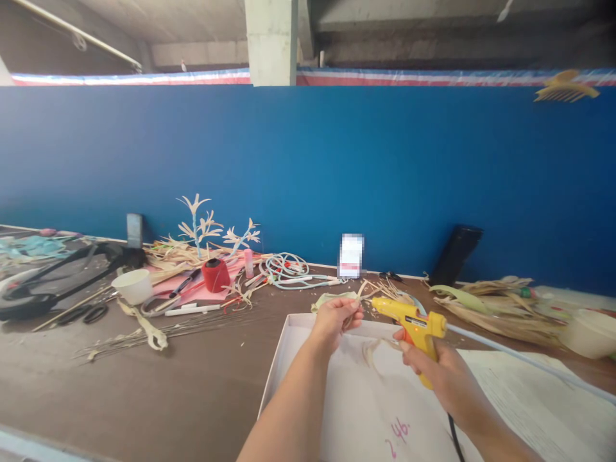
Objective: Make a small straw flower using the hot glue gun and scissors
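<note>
The card (351, 255) at the table's far edge is blurred out, so its print cannot be read. The right hand (433, 369) covers the grip of the glue gun (414, 324). Its black cord (453, 436) runs off the bottom of the picture. Fingers of the left hand (334, 317) hide most of the dry strip (359, 293) they pinch. Both arms and the white box (356, 410) are cut off at the bottom. A bowl (590, 333) at the table's right edge is cut off too. The small bits (231, 292) near the far edge are too tiny to tell apart.
</note>
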Demonstrator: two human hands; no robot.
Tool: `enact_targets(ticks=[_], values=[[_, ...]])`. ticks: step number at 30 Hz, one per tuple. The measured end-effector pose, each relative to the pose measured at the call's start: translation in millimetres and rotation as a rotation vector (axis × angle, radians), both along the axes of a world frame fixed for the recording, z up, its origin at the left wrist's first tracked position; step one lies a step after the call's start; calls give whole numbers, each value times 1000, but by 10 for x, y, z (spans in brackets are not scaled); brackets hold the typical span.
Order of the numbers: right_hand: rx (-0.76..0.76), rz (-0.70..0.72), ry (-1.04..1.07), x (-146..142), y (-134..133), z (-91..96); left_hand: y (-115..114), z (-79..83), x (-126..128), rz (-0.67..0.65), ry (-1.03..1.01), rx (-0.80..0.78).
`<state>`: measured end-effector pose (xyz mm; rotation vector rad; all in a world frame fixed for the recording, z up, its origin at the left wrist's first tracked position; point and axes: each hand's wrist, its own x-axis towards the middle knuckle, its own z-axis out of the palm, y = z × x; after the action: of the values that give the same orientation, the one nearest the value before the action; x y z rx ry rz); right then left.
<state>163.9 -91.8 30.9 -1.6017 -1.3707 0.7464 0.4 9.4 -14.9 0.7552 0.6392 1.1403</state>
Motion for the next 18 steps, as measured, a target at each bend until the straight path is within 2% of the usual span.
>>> enact_targets(ticks=[14, 18], values=[[-12, 61, -113, 17, 3, 28, 1, -4, 11, -13, 21, -1], [9, 18, -111, -26, -6, 16, 5, 1, 13, -21, 33, 2]])
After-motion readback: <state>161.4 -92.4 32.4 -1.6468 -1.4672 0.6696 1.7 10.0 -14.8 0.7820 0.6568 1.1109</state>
